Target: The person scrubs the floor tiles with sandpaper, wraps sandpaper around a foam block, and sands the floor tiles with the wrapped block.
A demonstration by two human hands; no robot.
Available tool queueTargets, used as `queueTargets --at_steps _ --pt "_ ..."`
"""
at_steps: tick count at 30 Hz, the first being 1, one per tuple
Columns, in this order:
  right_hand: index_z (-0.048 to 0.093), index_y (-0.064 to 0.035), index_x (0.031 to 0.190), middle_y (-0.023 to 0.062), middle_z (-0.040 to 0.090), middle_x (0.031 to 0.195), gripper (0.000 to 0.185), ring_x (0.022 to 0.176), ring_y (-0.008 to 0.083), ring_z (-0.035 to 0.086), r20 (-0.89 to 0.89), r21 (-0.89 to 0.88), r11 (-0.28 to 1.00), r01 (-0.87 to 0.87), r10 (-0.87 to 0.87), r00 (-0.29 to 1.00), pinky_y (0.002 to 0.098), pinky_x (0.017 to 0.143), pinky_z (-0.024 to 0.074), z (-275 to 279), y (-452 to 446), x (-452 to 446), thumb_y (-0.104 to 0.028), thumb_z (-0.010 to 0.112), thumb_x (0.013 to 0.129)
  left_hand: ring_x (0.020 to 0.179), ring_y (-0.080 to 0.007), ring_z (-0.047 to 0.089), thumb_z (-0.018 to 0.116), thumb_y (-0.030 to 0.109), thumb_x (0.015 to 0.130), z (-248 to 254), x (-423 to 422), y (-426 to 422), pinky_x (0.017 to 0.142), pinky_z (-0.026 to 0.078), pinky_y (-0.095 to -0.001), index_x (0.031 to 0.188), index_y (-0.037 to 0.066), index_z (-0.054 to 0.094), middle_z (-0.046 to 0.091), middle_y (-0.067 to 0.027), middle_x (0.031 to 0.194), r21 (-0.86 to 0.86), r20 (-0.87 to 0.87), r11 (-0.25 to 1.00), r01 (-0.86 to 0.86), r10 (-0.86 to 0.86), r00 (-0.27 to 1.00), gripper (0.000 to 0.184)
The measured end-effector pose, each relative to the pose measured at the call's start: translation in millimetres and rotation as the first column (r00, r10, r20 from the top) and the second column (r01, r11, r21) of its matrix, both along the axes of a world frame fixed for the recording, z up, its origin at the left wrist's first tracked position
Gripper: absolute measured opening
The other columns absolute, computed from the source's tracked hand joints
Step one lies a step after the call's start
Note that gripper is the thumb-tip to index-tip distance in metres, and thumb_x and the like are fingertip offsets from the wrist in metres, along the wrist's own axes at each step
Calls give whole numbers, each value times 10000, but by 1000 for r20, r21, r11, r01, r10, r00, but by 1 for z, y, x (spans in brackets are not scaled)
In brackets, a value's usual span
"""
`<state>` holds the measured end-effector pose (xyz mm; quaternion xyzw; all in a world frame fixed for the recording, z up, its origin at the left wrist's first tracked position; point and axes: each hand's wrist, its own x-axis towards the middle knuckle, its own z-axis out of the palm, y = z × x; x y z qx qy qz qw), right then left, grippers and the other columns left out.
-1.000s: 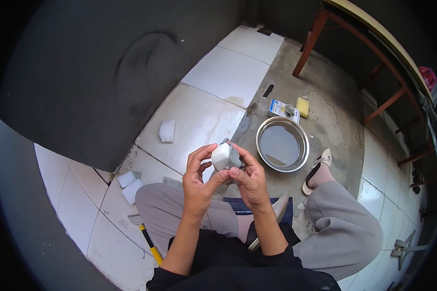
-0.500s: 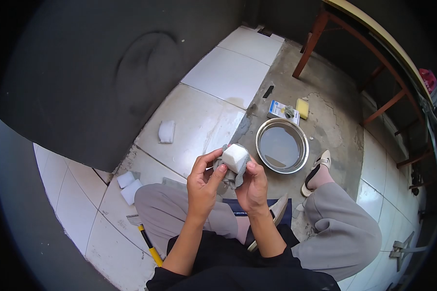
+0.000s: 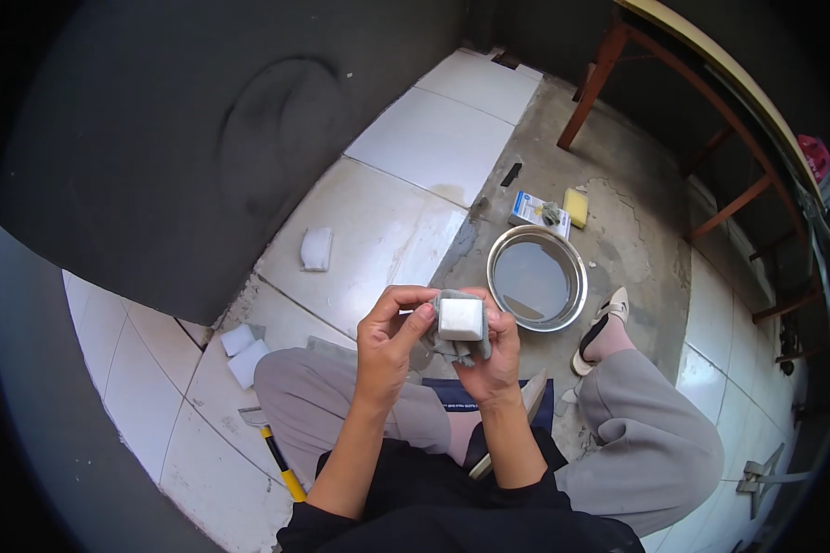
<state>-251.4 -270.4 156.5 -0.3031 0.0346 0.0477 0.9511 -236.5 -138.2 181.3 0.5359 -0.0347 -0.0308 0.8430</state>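
A white block [image 3: 460, 319] lies in a grey cloth [image 3: 453, 349] between my two hands, one flat face turned up. My left hand [image 3: 387, 341] pinches the cloth's left edge with thumb and fingers. Around the right side of the cloth and block, my right hand [image 3: 496, 352] is closed, its palm partly beneath them. Right of the hands stands a round metal basin [image 3: 575, 293] with greyish water in it. Another white block [image 3: 316, 249] sits on the pale tiles, and two more white blocks [image 3: 246, 366] lie beside my left knee.
A yellow sponge [image 3: 575, 207] and a blue-and-white box [image 3: 527, 208] lie behind the basin. A scraper with a yellow and black handle [image 3: 281, 461] is at the lower left. A table with wooden legs [image 3: 592, 88] stands at the upper right, a dark wall [image 3: 184, 157] at left.
The white block has turned so that a flat face shows upward. Both hands have shifted slightly, and the cloth is now spread beneath and around the block.
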Motion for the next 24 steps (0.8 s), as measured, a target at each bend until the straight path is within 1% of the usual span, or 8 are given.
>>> queueTargets --at_steps 2,5,8,11,17,20,23,24 --pt "559 -22 1173 97 633 1099 436 1020 188 614 50 -23 999 -24 25 998 340 907 490 0 -3 0 -347 538 884 881 -72 593 651 89 943 -4 2 0 828 472 -226 1030 14 647 654 -15 969 15 32 1000 -26 26 999 115" --pt "568 -10 1166 100 632 1094 436 1013 189 615 50 15 996 -92 91 995 344 900 493 3 -6 -3 -340 536 883 864 -64 580 638 65 945 -11 3 2 801 462 -219 1001 21 643 635 -1 929 81 -52 994 -69 73 996 71" --pt "558 -22 1189 96 629 1094 441 1012 190 613 50 92 993 -72 67 996 350 889 500 2 -1 -3 -343 532 887 850 -58 573 626 48 948 -11 1 -10 774 450 -212 1016 30 648 615 15 892 29 19 984 -176 176 984 74" --pt "545 -64 1217 75 625 1104 417 1013 190 611 -73 218 976 8 8 997 357 883 506 3 3 -5 -342 517 908 854 -68 578 621 42 944 -13 -4 -14 789 452 -213 1047 12 648 612 -3 908 75 48 978 -197 193 980 111" --pt "531 -129 1231 40 620 1102 325 1018 173 607 -217 167 974 152 -114 969 353 873 510 12 10 -5 -323 488 973 904 -129 607 622 35 927 -27 -10 -11 861 476 -257 1076 -28 641 615 -49 966 400 183 878 -263 205 962 164" --pt "528 -133 1234 35 619 1094 307 1016 158 604 -215 94 984 151 -128 968 354 868 510 14 10 -5 -309 486 985 977 -174 621 679 73 907 -24 -10 -14 902 487 -293 1105 -25 626 631 -77 1047 259 322 911 -322 233 918 227" --pt "524 -127 1235 38 619 1089 287 976 156 614 -258 123 976 182 -146 955 339 811 524 12 13 -3 -277 481 994 1048 -203 620 741 115 878 -26 -13 -21 933 490 -321 1159 -22 599 629 -121 1140 194 282 954 -227 167 945 344" --pt "524 -121 1233 40 619 1085 281 962 155 616 -221 60 981 186 -169 961 331 791 525 12 13 -3 -268 484 997 1058 -192 601 746 120 876 -26 -13 -20 927 489 -314 1178 -21 580 620 -120 1154 208 236 955 -211 160 959 372"
